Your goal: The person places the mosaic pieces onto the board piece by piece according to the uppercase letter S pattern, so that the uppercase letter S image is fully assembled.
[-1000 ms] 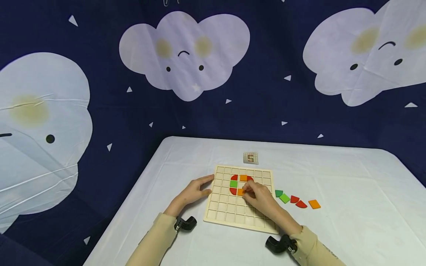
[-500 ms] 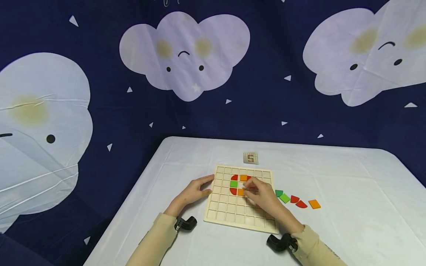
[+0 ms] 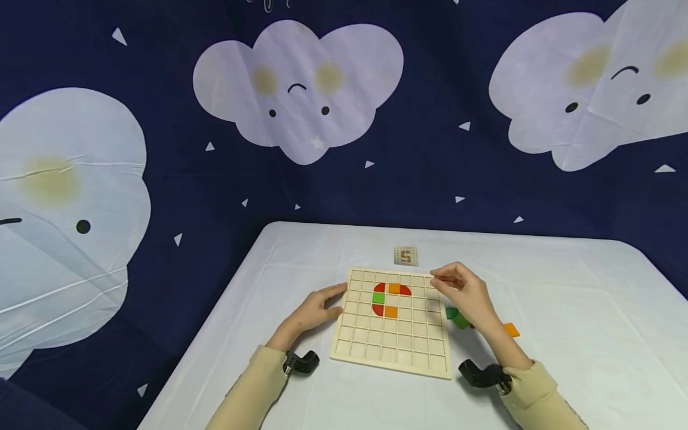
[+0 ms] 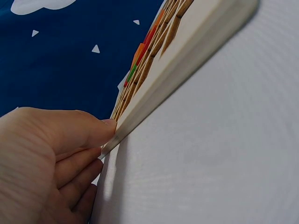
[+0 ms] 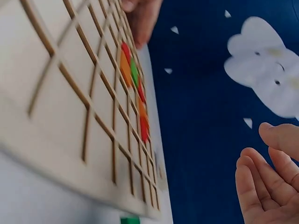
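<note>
A pale wooden grid board (image 3: pixel 371 341) lies on the white table. In its upper middle cells are a green square (image 3: pixel 378 297), an orange square (image 3: pixel 391 312), another orange square and several red quarter-round tiles (image 3: pixel 405 290). At the board's left edge, my left hand (image 3: pixel 310 310) rests its thumb and index fingertips against the rim, fingers nearly straight. My right hand (image 3: pixel 466 295) is raised beyond the board's right edge, fingers gently bent; in the right wrist view a gap shows between thumb (image 5: pixel 280 137) and fingertips, with no tile between them.
Right of the board lie loose tiles: a dark green one (image 3: pixel 451 313), a light green one (image 3: pixel 460 321) and an orange square (image 3: pixel 512 329); the right forearm hides the red ones. A small patterned card (image 3: pixel 405 256) lies behind the board. A cloud-print cloth (image 3: pixel 333 191) hangs behind.
My right hand has left the lower orange square and moved right and up, off the board's middle. It now covers part of the loose tiles. The left hand stays put.
</note>
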Available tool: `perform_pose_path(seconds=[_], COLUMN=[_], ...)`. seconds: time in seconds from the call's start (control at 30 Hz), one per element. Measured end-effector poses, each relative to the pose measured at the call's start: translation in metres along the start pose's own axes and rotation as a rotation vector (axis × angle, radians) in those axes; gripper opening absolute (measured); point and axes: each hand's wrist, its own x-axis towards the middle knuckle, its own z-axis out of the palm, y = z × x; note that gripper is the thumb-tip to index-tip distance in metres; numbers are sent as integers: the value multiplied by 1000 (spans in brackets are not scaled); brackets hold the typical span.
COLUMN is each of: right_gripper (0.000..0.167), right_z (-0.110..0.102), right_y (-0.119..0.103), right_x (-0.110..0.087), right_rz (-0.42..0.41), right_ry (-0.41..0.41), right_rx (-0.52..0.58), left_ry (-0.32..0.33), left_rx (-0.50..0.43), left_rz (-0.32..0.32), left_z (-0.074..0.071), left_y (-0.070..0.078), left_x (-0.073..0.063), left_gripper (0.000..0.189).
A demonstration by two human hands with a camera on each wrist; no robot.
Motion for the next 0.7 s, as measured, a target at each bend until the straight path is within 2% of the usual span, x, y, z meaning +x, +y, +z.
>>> perform_pose_path(seconds=[0.23, 0.5, 0.6, 0.7], right_gripper=[27, 27, 27, 28], right_z=[-20, -29, -32, -35], right_y=[4, 10, 1, 3], right_x=[-1, -5, -8, -12], right_rz=[36, 58, 71, 87], right_ry=[63, 71, 69, 71], right_rx=[-35, -22, -48, -67], left_ry=[5, 7, 10, 12], left_rx=[-10, -5, -8, -2], left_rz=[0, 7, 13, 18], left_z=[0, 0, 0, 0], left_y=[0, -2, -1, -1], left_x=[0, -1, -1, 0], left_gripper=[56, 56, 56, 56])
